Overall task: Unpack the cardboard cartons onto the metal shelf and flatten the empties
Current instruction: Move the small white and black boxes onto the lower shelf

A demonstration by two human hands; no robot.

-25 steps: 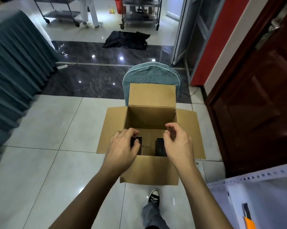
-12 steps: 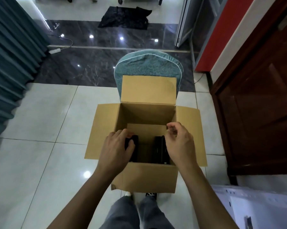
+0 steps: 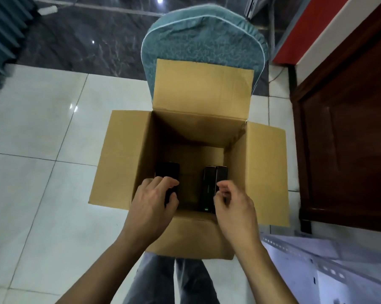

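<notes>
Inside the corrugated carton (image 3: 128,154), left grip (image 3: 152,205) curls round a glossy black box (image 3: 167,170) (slim, rectangular); right grip (image 3: 235,207) curled, hold unclear.

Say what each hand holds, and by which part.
Left hand grips the left box by its near end. Right hand curls its fingers at the rightmost box's near end; whether they grip cannot be told.

Your carton (image 3: 235,163) stands open, all flaps clear of its mouth. A bare lane runs between the left black box (image 3: 167,170) and the right pair of black boxes (image 3: 214,178); the chair back (image 3: 198,38) walls off the far side.
</notes>
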